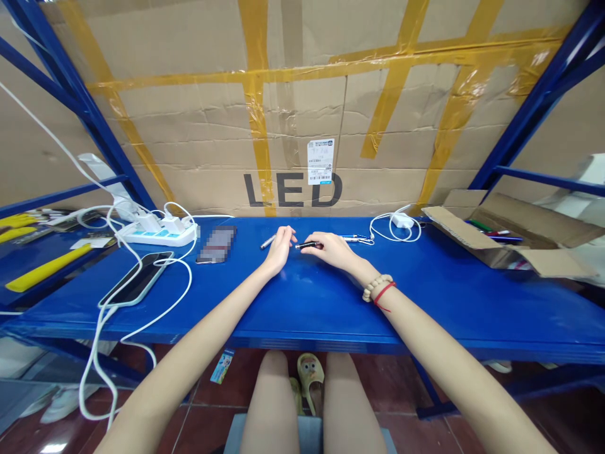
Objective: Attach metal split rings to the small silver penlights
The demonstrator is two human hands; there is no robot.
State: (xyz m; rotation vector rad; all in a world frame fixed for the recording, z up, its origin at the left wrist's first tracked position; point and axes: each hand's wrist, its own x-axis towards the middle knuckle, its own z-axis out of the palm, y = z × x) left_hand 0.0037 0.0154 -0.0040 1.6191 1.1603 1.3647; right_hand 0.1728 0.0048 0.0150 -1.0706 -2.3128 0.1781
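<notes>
My left hand (280,250) rests on the blue table with its fingers curled inward. A slim silver pen-like rod (267,242) sticks out on its left side; the rest of the rod is hidden by the fingers. My right hand (334,250), a little to the right, pinches a short black pen piece (308,245) with a shiny end that points left, towards my left hand. Just behind the right hand lies a blue pen (352,239), partly covered by the hand. A small gap separates the two hands.
A cabled white phone (135,280), a dark phone (216,244) and a white power strip (158,235) occupy the left. An open cardboard box (491,243) with pens and a coiled white cable (401,221) are on the right. A taped carton (293,113) stands behind.
</notes>
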